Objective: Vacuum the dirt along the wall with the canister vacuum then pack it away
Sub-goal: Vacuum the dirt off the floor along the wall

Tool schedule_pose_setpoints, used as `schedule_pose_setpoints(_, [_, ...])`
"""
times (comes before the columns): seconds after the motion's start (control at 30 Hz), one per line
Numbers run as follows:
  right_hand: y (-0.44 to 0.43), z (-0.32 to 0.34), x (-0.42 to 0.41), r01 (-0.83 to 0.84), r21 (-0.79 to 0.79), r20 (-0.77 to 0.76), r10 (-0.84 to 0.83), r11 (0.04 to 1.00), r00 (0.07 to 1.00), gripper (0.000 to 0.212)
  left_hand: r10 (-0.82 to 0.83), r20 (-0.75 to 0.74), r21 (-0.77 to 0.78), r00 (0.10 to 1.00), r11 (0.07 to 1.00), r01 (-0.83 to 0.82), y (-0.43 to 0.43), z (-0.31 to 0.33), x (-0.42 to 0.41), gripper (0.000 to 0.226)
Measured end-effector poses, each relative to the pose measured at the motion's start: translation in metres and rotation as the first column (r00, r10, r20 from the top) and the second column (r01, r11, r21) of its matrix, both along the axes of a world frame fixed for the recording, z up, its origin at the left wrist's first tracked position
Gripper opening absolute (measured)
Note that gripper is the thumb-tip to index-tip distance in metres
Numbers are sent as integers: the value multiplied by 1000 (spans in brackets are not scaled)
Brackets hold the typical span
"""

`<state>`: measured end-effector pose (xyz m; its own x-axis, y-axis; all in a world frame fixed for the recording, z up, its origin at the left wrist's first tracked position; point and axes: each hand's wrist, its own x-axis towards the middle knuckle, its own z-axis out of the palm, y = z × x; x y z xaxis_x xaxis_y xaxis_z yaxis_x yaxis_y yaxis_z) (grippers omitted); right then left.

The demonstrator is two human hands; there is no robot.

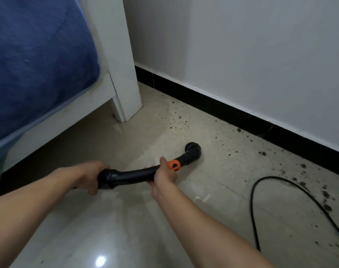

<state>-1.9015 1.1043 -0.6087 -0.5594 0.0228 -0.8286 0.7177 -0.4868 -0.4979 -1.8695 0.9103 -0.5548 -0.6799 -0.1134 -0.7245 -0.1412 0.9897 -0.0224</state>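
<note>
Both of my hands hold a black curved vacuum wand [134, 176] low over the tiled floor. My left hand [91, 176] grips its thick rear end. My right hand [163, 176] is wrapped around the tube just behind an orange clip [174, 165]. The round brush nozzle [192, 148] at the tip rests on or just above the floor, a short way from the wall. Dark dirt crumbs [179, 120] lie scattered along the black skirting [242, 115], with thicker patches of dirt [326, 194] further right. The canister itself is out of view.
A white bed frame leg [126, 89] stands at the left near the corner, with a blue mattress [39, 55] above it. A black cable [280, 182] loops over the floor at the right, running through the dirt. The white wall [261, 55] closes the far side.
</note>
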Motion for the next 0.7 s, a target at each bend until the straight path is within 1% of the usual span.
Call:
schedule_pose_setpoints(0.13, [3,6,-28,-107,32,-30,108,994,994,26,59,21,70,998,996,-60,2,-4,-7,50])
schedule_pose_setpoints(0.3, [15,8,-83,-170,106,-62,177,980,982,26,85,-45,125,995,989,-78,21,-6,-46,45])
schedule_pose_setpoints(0.43, [29,8,-138,-240,199,-58,256,950,965,43,114,-114,203,987,975,-89,43,-16,-84,42])
schedule_pose_setpoints(0.6, [46,15,-191,-337,281,-68,369,899,927,47,194,-148,333,970,933,-136,65,-34,-118,46])
schedule_pose_setpoints(0.7, [52,15,-203,-360,294,-62,394,885,917,48,213,-157,349,964,925,-148,72,-39,-124,49])
